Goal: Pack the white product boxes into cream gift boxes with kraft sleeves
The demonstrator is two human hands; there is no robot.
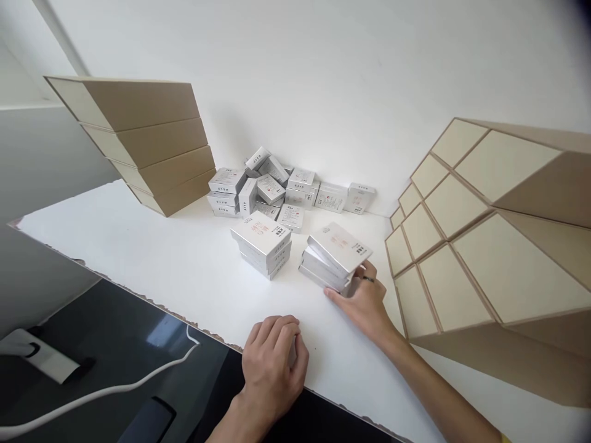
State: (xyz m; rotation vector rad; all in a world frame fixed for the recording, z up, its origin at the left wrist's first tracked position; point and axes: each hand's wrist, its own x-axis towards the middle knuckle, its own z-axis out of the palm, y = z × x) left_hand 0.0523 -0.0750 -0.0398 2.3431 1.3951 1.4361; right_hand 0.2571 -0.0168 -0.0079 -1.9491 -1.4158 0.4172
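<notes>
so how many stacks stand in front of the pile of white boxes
2: the left stack just in front of the pile, and the right stack at the right hand.

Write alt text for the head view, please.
The right hand touches the end of a short stack of small white boxes on a white table; the left hand curls near the front edge. Another stack and a jumbled pile lie beyond, between larger tan boxes.
</notes>
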